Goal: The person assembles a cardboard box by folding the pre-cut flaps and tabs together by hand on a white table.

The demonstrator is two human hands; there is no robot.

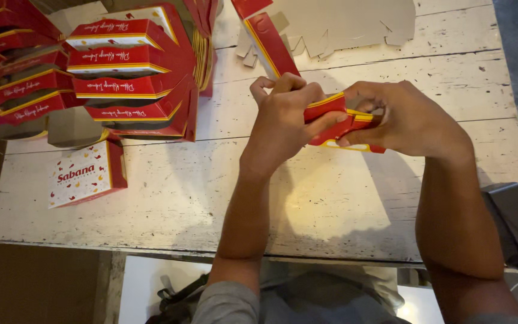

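Gripping a red carton (337, 123) between both hands, seemingly half-folded

On the counter (181, 192), stacked folded boxes (121, 72) sit far left, a single box (85, 174) before them, flat cardboard blanks (337, 24) behind the hands.

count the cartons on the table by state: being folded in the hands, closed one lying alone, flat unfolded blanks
Carton being folded, held by left hand and right hand: 1
Closed white and red carton lying alone: 1
Flat blanks showing at the table's far edge: 2
Total: 4, leaving out the folded red stack, too overlapped to count.
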